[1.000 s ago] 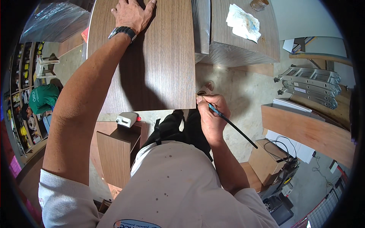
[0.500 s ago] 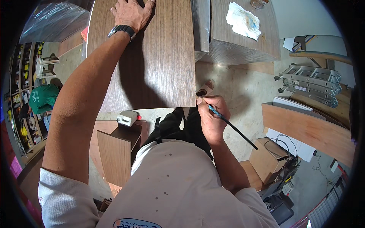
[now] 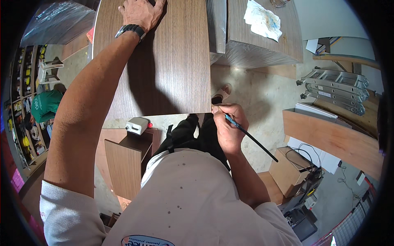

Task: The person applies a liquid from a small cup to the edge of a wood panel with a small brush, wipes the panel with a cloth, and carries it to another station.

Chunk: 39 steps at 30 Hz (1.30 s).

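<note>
A wood-grain cabinet (image 3: 176, 61) stands in front of me, its broad brown top filling the upper middle. My left hand (image 3: 141, 13) lies flat on that top toward the far side, fingers spread and holding nothing; the picture's upper edge cuts into the fingertips. At the near right corner of the top, my right hand (image 3: 230, 127) is closed in a pencil grip. It holds a slim black stick with a blue band (image 3: 258, 142), much like a paintbrush handle, slanting down to the right. The stick's working tip is hidden by my fingers at the corner.
A second, plastic-wrapped cabinet (image 3: 262, 51) bears a stained white cloth (image 3: 263, 20). Left of my legs, a white plastic container (image 3: 137, 126) sits on a small wooden cabinet (image 3: 123, 164). A folded ladder (image 3: 334, 88) is at right. A person in green (image 3: 47, 105) bends by shelves.
The cabinet top's near edge sits slightly higher in the picture. My left hand stays flat on the top, and my right hand keeps its grip at the corner.
</note>
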Tool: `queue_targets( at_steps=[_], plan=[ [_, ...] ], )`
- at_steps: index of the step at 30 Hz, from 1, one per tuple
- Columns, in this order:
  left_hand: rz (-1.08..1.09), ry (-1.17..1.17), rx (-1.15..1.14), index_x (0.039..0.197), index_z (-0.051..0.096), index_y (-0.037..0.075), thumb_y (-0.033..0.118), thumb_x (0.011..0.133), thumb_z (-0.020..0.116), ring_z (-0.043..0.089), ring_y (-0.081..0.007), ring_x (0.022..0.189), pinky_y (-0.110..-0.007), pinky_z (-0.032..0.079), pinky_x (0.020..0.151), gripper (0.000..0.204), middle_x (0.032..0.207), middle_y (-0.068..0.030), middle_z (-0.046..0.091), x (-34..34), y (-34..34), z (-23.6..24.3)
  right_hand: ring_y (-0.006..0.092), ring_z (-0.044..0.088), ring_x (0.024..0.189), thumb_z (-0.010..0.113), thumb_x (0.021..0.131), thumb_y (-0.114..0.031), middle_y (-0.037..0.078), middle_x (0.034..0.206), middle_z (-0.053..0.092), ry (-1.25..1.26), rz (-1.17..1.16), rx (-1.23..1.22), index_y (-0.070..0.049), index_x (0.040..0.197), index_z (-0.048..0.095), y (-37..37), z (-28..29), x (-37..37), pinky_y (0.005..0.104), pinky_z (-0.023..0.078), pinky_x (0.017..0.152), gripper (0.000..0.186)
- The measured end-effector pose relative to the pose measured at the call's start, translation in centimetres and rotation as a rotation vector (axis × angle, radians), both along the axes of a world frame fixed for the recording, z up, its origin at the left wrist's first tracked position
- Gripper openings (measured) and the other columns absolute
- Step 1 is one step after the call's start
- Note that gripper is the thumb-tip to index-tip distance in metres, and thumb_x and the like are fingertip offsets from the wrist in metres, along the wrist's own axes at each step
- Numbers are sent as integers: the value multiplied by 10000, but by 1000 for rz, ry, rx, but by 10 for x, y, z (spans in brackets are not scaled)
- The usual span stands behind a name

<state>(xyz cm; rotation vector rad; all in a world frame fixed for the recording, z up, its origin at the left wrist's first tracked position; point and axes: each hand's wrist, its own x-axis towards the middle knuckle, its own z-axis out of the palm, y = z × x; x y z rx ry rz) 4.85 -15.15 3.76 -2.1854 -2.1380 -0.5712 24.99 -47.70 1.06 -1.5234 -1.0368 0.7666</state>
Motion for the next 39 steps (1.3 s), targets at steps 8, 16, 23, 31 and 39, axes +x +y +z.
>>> queue_targets(
  at_steps=[8,16,23,31,39],
  plan=[
    [21,10,-3,1219,589,-30,524,983,614,497,-420,1231,-534,367,1081,603,1289,-260,546,2,0,1,54,537,603,750,867,62,34,748,656,76,10,3,-28,908,630,-5,2,0,257,463,550,155],
    [27,-5,-7,1231,585,-27,518,982,619,494,-420,1239,-535,366,1086,601,1291,-259,545,2,-2,3,53,544,601,740,865,70,35,742,654,78,30,0,-28,909,632,-6,3,1,252,463,547,152],
    [16,-12,-2,1218,584,-26,521,985,610,494,-420,1239,-535,359,1090,595,1278,-257,547,-5,-1,-3,62,566,634,729,847,93,45,761,668,36,43,1,-23,922,630,-10,-4,0,251,482,581,171],
    [8,26,18,1222,581,-26,527,987,605,494,-421,1239,-534,359,1091,601,1279,-256,547,1,1,-1,106,675,767,752,838,91,120,931,762,92,12,-1,-23,932,630,-15,-7,1,265,550,696,192],
    [24,33,12,1223,588,-17,522,983,618,504,-417,1227,-532,375,1079,591,1284,-255,552,0,0,0,216,731,971,621,936,154,214,1100,722,156,92,-29,42,1014,590,-21,-5,3,351,608,925,141]
  ],
)
